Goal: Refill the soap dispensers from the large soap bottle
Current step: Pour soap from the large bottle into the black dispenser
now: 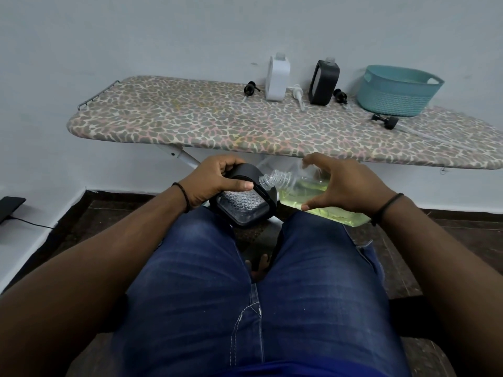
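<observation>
We hold a black soap dispenser (242,202) tilted over our lap, left hand (215,178) fingers curled round it. Our right hand (345,186) grips the large soap bottle (307,191), its neck touching the dispenser's mouth, below the ironing board (190,123) near edge.

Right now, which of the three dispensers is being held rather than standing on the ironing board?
The black dispenser gripped by the left hand; the other two stand upright.

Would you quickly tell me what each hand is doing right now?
Left hand: holds the black-framed clear soap dispenser, tilted.
Right hand: holds the large clear bottle of yellow-green soap, its neck at the dispenser's mouth.
</observation>
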